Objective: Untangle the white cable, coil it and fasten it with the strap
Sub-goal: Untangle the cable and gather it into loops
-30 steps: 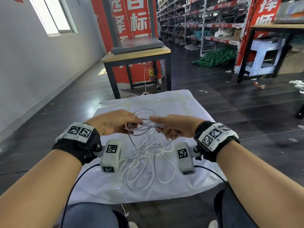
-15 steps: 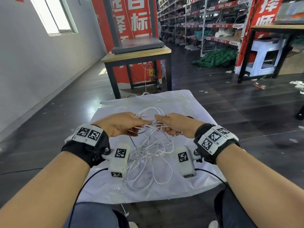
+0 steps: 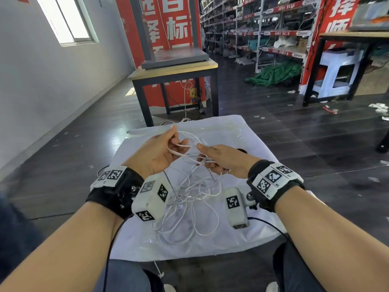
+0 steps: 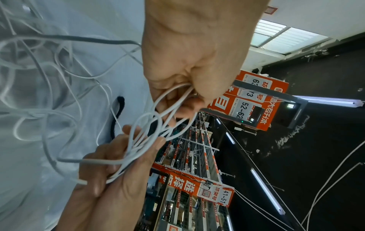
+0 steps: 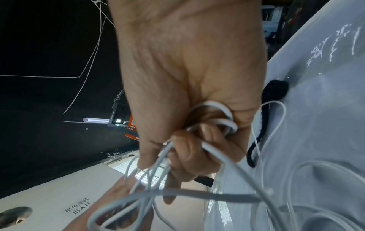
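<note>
Both hands pinch strands of the thin white cable point(image 3: 185, 194): left hand point(image 3: 155, 152), right hand point(image 3: 225, 159). The tangle hangs below onto the white plastic sheet point(image 3: 248, 144) (black strap point(image 5: 274, 92) beyond the right hand).

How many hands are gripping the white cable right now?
2. The left hand pinches loops of the white cable above the white sheet; the right hand clutches a bundle of strands just beside it. The rest hangs tangled below.
</note>
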`<state>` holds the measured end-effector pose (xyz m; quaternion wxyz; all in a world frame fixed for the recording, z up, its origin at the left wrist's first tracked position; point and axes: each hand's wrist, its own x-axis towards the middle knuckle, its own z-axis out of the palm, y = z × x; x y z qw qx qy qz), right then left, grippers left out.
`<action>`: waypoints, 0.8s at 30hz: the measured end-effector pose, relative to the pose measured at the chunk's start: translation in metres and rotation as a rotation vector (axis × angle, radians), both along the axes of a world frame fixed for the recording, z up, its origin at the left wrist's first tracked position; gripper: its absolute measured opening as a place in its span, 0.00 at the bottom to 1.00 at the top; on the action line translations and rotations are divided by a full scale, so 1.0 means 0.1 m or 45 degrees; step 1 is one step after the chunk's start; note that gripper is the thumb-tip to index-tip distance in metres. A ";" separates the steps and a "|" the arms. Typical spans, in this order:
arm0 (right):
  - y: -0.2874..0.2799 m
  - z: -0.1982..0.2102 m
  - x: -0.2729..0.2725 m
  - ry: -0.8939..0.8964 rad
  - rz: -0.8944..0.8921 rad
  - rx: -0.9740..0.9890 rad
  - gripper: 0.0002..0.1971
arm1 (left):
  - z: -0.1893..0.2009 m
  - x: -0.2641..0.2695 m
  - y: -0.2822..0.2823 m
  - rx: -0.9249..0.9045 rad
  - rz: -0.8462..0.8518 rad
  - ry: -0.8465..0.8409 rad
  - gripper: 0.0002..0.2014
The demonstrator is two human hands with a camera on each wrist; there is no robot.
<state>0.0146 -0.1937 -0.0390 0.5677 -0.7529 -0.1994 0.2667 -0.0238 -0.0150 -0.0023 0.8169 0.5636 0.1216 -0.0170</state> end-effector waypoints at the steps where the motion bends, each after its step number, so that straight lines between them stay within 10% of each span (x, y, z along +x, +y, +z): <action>1: 0.00 0.01 -0.01 0.001 0.005 0.007 0.22 | 0.00 0.00 -0.02 -0.061 0.028 -0.003 0.17; 6: -0.03 0.01 -0.02 0.006 0.080 0.053 0.18 | 0.02 0.03 -0.08 -0.179 0.221 0.003 0.16; 16: -0.13 -0.11 0.09 -0.055 -0.287 -0.191 0.14 | 0.15 0.00 0.00 0.628 0.279 -0.193 0.16; 24: -0.04 0.17 0.07 -0.398 -0.245 -0.051 0.32 | 0.20 0.03 -0.07 1.282 0.225 -0.397 0.23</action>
